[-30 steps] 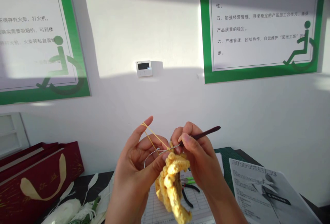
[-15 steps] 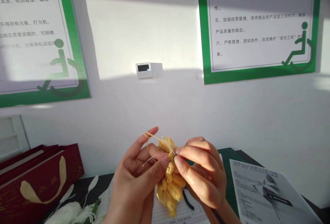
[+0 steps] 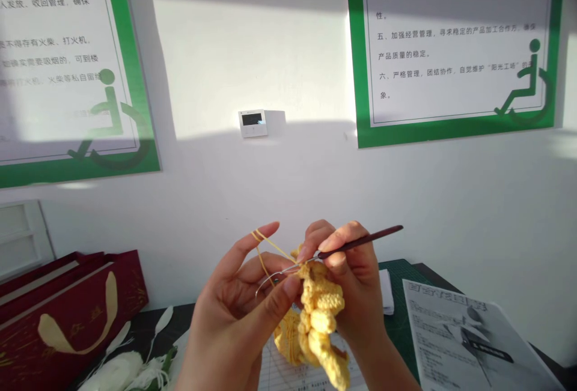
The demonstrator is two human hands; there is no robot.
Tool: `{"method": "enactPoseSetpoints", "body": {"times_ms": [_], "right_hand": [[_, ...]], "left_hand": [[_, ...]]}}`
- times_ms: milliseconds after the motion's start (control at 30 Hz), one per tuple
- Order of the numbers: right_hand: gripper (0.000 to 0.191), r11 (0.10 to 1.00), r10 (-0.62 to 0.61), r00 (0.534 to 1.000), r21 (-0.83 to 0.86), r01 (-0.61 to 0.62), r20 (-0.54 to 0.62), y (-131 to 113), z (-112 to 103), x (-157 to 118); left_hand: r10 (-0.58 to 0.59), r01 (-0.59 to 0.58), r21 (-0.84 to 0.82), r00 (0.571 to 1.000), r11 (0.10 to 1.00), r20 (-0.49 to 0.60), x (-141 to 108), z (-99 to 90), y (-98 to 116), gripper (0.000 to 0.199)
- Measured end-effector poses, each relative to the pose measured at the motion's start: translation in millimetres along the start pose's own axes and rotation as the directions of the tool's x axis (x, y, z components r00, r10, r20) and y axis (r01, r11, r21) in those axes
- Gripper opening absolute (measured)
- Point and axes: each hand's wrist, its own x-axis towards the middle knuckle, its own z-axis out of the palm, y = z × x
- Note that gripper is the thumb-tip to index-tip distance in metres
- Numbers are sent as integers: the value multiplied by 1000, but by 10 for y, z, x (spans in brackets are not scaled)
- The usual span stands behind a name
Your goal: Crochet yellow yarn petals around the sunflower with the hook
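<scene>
My left hand [image 3: 243, 301] pinches the upper edge of a yellow crochet piece [image 3: 322, 307] between thumb and fingers. Its raised index finger carries a loop of yellow yarn [image 3: 277, 244] that runs down to the work. In my right hand [image 3: 356, 283] is a crochet hook [image 3: 365, 239] with a dark red handle, pointing up to the right. The hook's metal shaft meets the top of the piece. A thin pale wire [image 3: 264, 283] curves out at the left of the stitches. The bumpy yellow piece hangs down between both hands.
Dark red gift bags [image 3: 76, 313] stand at the left, beside white yarn [image 3: 117, 373] and white leaf shapes. A printed sheet [image 3: 469, 337] lies at the right on a green cutting mat [image 3: 396, 331]. Lined paper [image 3: 270, 373] lies beneath the hands. Behind rises a white wall with green-framed posters.
My right hand has turned, and the hook now lies nearly flat with its handle showing. The crochet piece has swung a little right, and more of its underside bumps show.
</scene>
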Motion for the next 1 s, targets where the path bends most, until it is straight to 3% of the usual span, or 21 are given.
{"method": "enactPoseSetpoints", "body": {"times_ms": [267,633,833,900,1000], "right_hand": [[10,1000,3,997,-23,-1,82,-26,-65,18],[6,933,-154,969,-296,207,190,-175,-128,94],[8,811,-206,929,-478,337,307,-282,-167,109],[10,724,-246,887,-535,436,390,-325,-171,120],[13,520,-302,805,-619,588,510,-381,-145,116]], "left_hand": [[35,-35,18,999,999,10,12,-10,27,48],[46,-45,41,999,998,-15,27,-41,2,47],[67,-65,50,997,997,-48,34,-22,-4,47],[89,-86,48,994,995,-67,33,-20,-12,46],[137,-130,72,985,989,-106,25,-5,-37,46]]}}
